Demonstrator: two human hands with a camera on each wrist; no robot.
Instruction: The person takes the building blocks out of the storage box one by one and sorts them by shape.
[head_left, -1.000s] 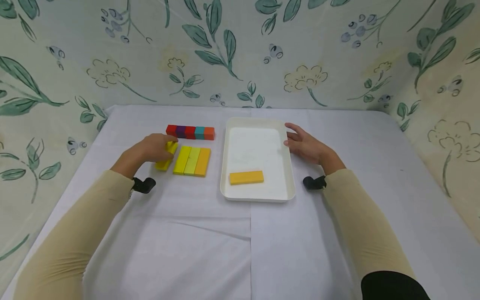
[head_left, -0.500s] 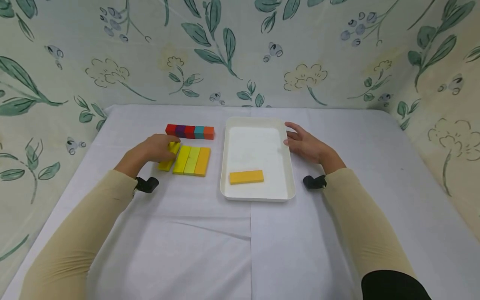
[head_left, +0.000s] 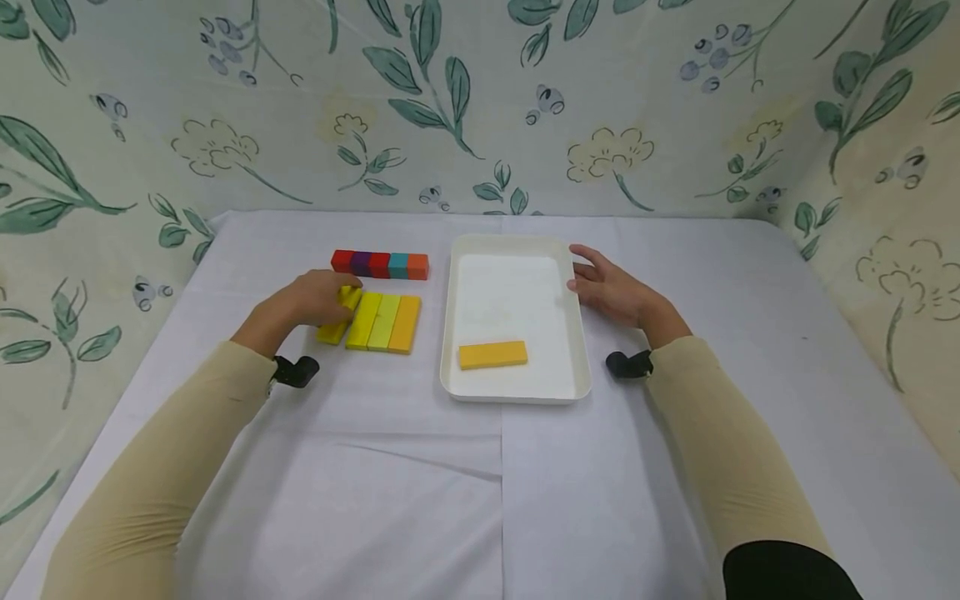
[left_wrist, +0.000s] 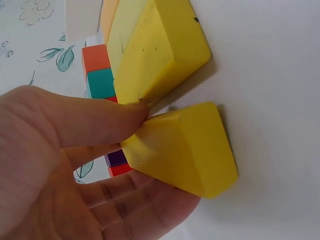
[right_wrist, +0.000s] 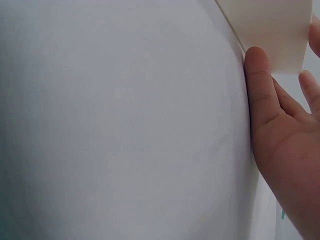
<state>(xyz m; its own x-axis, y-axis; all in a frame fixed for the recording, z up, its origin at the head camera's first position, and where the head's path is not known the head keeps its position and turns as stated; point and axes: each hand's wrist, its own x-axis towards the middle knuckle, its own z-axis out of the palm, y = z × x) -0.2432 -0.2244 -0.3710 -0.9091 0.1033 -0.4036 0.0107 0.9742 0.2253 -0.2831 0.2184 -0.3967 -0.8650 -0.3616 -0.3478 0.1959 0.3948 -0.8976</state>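
Observation:
My left hand (head_left: pixel 313 297) holds a yellow rectangular block (left_wrist: pixel 172 150) between thumb and fingers, low over the white cloth. Its far corner comes close to a set of three flat blocks (head_left: pixel 383 323), yellow, lime and amber, lying side by side. Beside the right rim of a white tray (head_left: pixel 517 292), my right hand (head_left: pixel 618 294) lies with relaxed fingers, its fingertips touching the tray's edge. One amber block (head_left: pixel 492 355) rests inside the tray near its front.
Behind the flat blocks stands a row of coloured cubes (head_left: pixel 380 264) in red, purple, teal and orange. White cloth (head_left: pixel 360 500) covers the table. A floral curtain (head_left: pixel 480 100) hangs at the back and sides.
My left hand has shifted slightly right with the yellow block, bringing it nearer the three flat blocks. The right hand and the tray have stayed put.

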